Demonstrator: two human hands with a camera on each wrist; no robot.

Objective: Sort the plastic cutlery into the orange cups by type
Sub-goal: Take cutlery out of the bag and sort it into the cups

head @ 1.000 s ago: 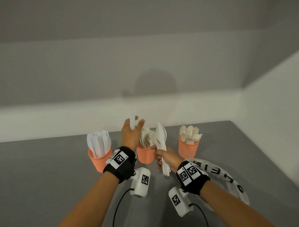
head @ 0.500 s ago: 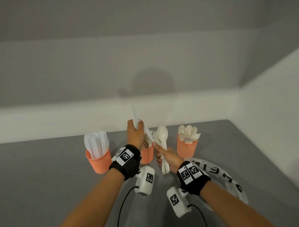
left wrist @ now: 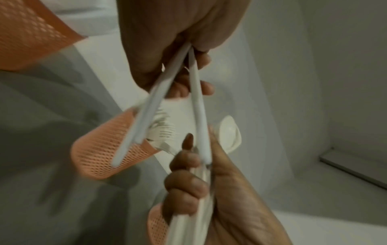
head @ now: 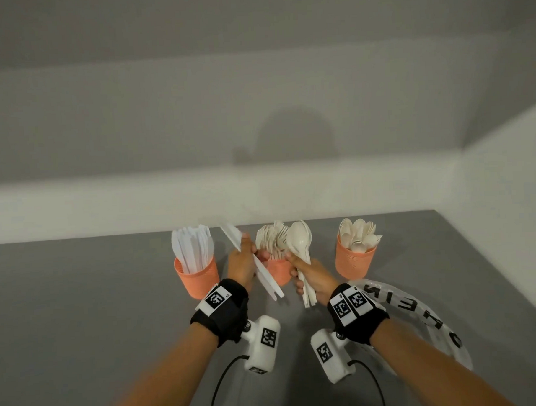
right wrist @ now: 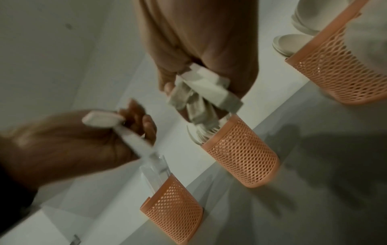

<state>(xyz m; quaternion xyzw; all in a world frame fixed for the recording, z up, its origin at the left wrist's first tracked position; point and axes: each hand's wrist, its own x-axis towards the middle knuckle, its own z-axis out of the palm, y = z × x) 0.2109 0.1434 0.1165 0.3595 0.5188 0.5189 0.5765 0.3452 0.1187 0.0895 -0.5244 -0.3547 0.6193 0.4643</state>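
Three orange mesh cups stand in a row: the left cup (head: 198, 278) holds knives, the middle cup (head: 279, 273) forks, the right cup (head: 353, 262) spoons. My left hand (head: 244, 259) grips a few white knives (head: 263, 273), tilted, between the left and middle cups. In the left wrist view the knives (left wrist: 146, 119) fan out from my left hand (left wrist: 188, 54), and one reaches the fingers of my right hand (left wrist: 188, 165). My right hand (head: 300, 272) grips a bundle of white cutlery (head: 299, 244) with spoon bowls on top, beside the middle cup (right wrist: 240, 152).
A clear plastic bag with black letters (head: 419, 313) lies on the grey table (head: 81, 318) under my right forearm. White walls close in behind the cups and on the right. Cables hang from both wrist cameras.
My left hand has lowered and swung left, away from above the fork cup; its knives went from upright to slanted. My right hand keeps its bundle in about the same place.
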